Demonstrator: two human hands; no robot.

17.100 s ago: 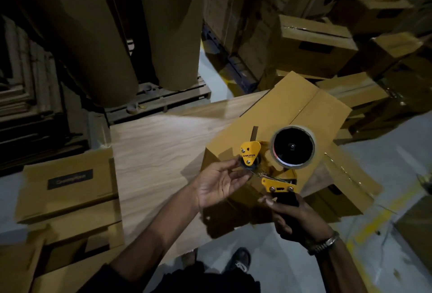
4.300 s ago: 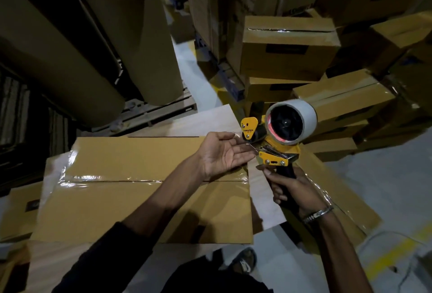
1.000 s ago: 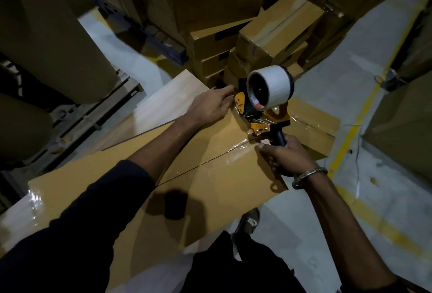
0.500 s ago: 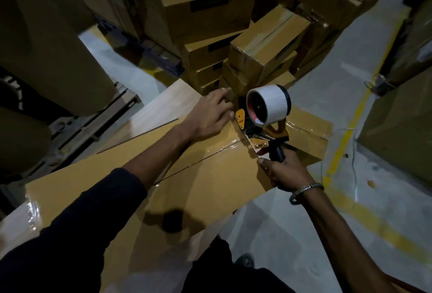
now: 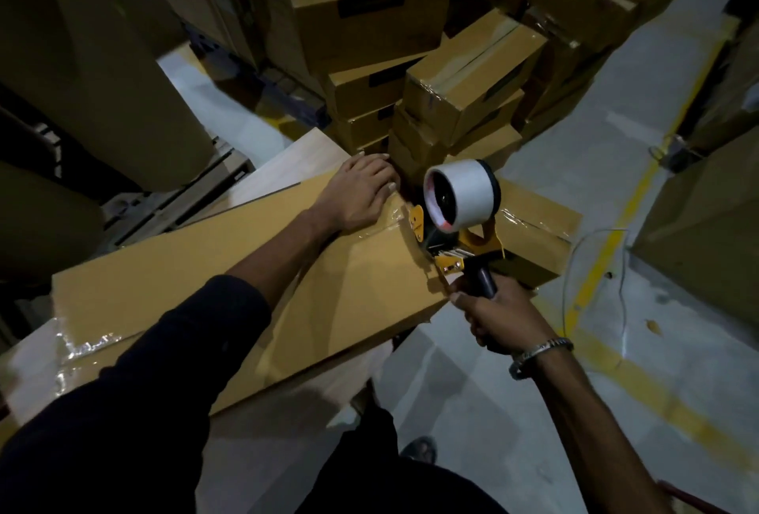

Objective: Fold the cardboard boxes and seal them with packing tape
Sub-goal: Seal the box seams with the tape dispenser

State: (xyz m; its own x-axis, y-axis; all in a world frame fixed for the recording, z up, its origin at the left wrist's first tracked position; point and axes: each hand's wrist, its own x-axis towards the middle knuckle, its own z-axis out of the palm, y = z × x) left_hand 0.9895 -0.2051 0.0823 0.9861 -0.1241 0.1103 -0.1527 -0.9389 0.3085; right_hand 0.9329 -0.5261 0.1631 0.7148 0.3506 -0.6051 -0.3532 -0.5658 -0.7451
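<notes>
Right grip [image 5: 499,318] at box [image 5: 205,292] edge

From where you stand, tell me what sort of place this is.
Most likely a warehouse packing area: taped cardboard boxes stacked on the floor, yellow floor lines, and a tape dispenser at the end of a box.

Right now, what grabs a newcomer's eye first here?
The tape gun with its white roll, mid-frame, gripped by the right hand at the end of the flat cardboard box. The left hand presses down the box's far corner. Behind them rises a heap of sealed boxes.
</notes>
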